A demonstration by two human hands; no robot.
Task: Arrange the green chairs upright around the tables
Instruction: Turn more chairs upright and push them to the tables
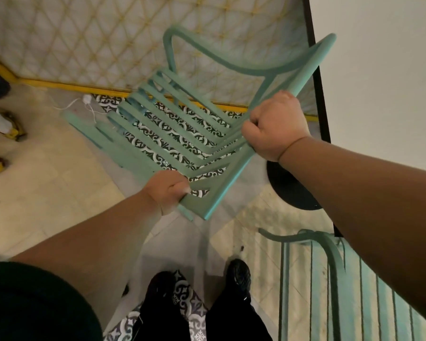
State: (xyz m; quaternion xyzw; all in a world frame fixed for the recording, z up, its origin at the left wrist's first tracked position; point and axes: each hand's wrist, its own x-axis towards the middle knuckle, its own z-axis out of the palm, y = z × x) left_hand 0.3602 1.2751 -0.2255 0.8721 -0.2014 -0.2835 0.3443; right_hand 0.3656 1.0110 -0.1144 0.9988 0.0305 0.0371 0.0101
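A green slatted chair (172,124) hangs tilted in the air in front of me, its curved armrest loop pointing up and away. My left hand (169,190) is closed around the lower corner of its frame. My right hand (276,126) grips the frame on the right side, where the slats bend. A white table (379,77) with a dark edge fills the upper right, and its round black base (293,190) shows under my right forearm. A second green chair (330,279) stands at the lower right beside the table.
A lattice fence with a yellow frame (108,45) runs across the back. A white cable and plug (86,99) lie on the patterned tile floor. Someone's feet in yellow footwear (3,126) are at the far left. My own black shoes (239,274) are below.
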